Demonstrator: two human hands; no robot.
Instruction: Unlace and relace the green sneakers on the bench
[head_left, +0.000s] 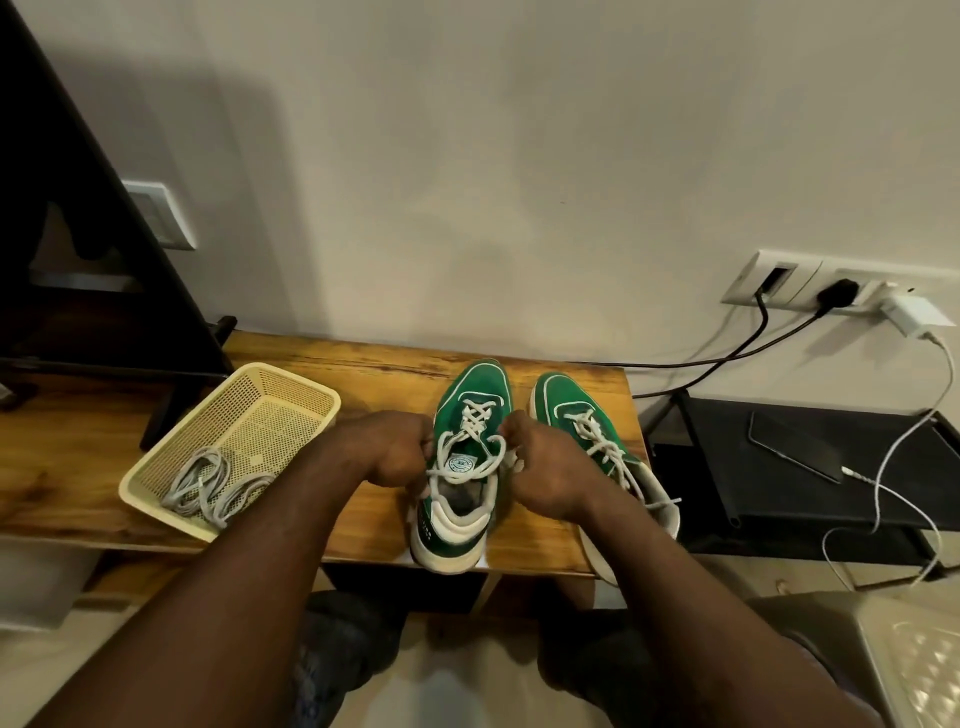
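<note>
Two green sneakers with white soles stand side by side on the wooden bench (374, 364), toes toward the wall. The left sneaker (470, 395) is laced with a white lace (475, 421) crossed over its tongue. My left hand (397, 449) is closed on the lace end at the sneaker's left side. On the other side, my right hand (545, 467) grips the other lace end. The right sneaker (571, 400) has its white lace (605, 447) lying loose over its top, and my right forearm hides its heel.
A cream plastic basket (283, 387) sits left of the sneakers and holds a bundle of grey laces (210, 488). A dark screen (93, 260) stands at far left. Right of the bench is a black stand (727, 467) with a phone (792, 452), cables and wall sockets (779, 283).
</note>
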